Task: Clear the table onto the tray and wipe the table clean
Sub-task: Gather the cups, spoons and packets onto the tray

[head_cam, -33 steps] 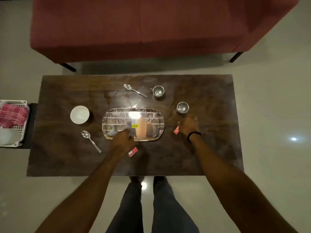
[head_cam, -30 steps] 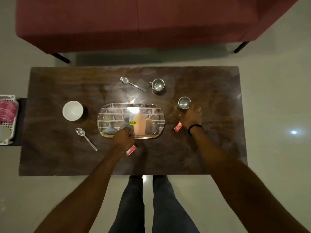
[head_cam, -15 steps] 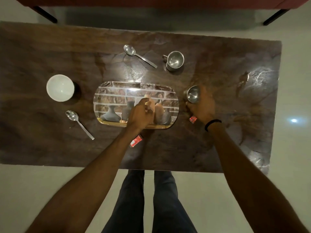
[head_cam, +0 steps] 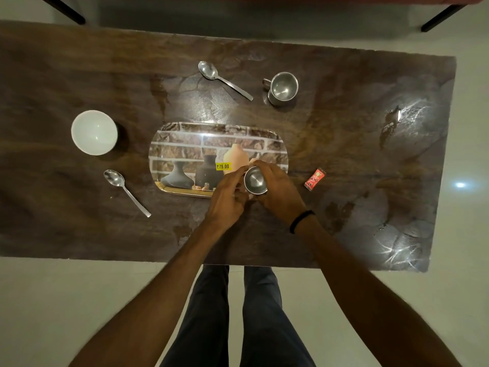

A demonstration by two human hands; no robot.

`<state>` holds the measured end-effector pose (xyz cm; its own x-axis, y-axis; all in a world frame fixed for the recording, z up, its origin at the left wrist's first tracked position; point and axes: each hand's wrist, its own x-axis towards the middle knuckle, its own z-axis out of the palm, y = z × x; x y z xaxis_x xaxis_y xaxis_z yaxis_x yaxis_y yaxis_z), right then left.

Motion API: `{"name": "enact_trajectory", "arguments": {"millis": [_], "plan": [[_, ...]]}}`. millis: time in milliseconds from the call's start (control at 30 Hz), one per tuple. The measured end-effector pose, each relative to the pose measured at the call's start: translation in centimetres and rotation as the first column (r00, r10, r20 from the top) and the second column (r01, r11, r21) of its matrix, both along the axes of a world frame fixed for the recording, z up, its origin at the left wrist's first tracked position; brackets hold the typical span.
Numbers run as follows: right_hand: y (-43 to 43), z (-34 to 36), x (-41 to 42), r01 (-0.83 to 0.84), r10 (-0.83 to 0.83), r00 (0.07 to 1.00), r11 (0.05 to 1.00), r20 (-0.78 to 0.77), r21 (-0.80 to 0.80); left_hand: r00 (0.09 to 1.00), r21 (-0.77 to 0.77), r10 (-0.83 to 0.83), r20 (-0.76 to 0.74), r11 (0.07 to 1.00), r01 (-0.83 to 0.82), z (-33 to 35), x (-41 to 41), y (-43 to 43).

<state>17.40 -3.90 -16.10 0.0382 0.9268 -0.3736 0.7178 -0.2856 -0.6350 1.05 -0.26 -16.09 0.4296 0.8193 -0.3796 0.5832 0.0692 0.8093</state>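
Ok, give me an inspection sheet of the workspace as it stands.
Surface: dark table, wet patches at its right end.
Job's things: tray mid-table, nothing set down on it; held cup over its right near corner; handled cup, two spoons, bowl, red sachet on the table.
Clutter: nothing seen.
Grippers: right hand holds the cup; left hand at its rim.
Cables: nothing seen.
Surroundings: pale floor, sofa legs beyond.

Pale floor, dark sofa legs
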Motion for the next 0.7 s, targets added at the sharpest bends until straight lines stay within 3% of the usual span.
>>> {"name": "enact_trajectory", "arguments": {"millis": [700], "plan": [[-0.5,0.1,0.1,-0.062,0.065,0.995,0.997,0.070,-0.043,0.999,0.037,0.033,-0.001,0.999,-0.033,-0.5,-0.3,-0.9]]}}
